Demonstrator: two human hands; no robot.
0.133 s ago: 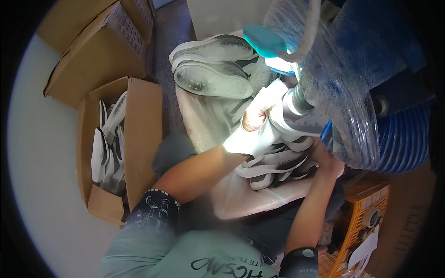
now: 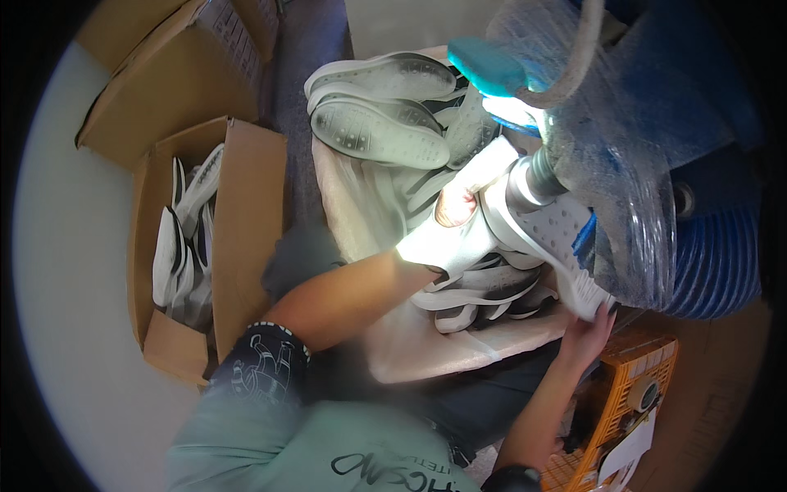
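Note:
A white shoe sole with small dimples is held between my two hands, against a dark round spindle of a machine. My left hand, in a white glove with bare skin showing at the thumb, is closed on the end nearer the left, brightly lit. My bare right hand grips the sole's lower right end with its fingers. Beneath lie several white and black soles in a pale lined container. More soles are stacked at its far left.
A teal lamp on a bent arm shines over the spindle. Clear plastic film wraps the machine, and a blue ribbed hose hangs at right. An open carton of soles stands left. An orange crate sits at lower right.
My right hand has moved slightly down with its end of the sole, which now shows more of its dimpled face. The left hand keeps its hold. The whole view has shifted a little.

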